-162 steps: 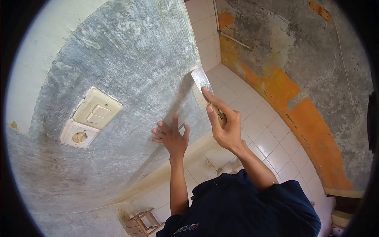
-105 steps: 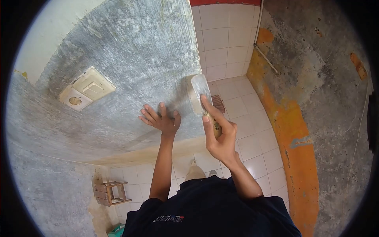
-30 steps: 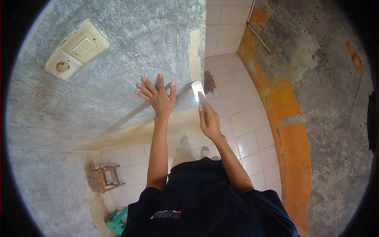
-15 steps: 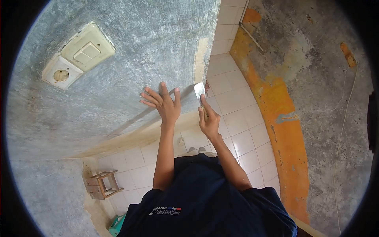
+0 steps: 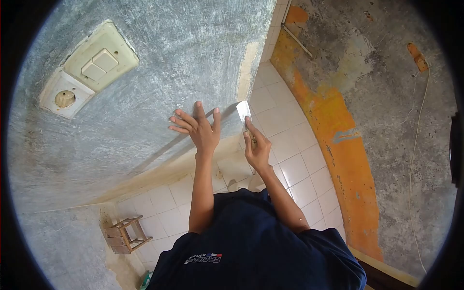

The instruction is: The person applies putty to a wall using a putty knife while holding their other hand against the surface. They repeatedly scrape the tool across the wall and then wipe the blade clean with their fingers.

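Head view, right hand (image 5: 257,150) scraper (image 5: 244,111) at wall (image 5: 159,77) edge, left hand (image 5: 199,130) flat

The wall (image 5: 159,63) is mottled grey with fine pale scrape streaks, and a cream strip runs down its corner edge. The switch plate (image 5: 99,57) and the socket (image 5: 65,96) are yellowed off-white. The scraper (image 5: 243,111) has a bright silvery blade. The floor tiles (image 5: 290,145) are white with thin grey joints. The far wall (image 5: 377,96) is patchy grey with a broad orange band. The shirt (image 5: 261,246) is dark navy with small white lettering. The stool (image 5: 124,234) is pale brown wood.
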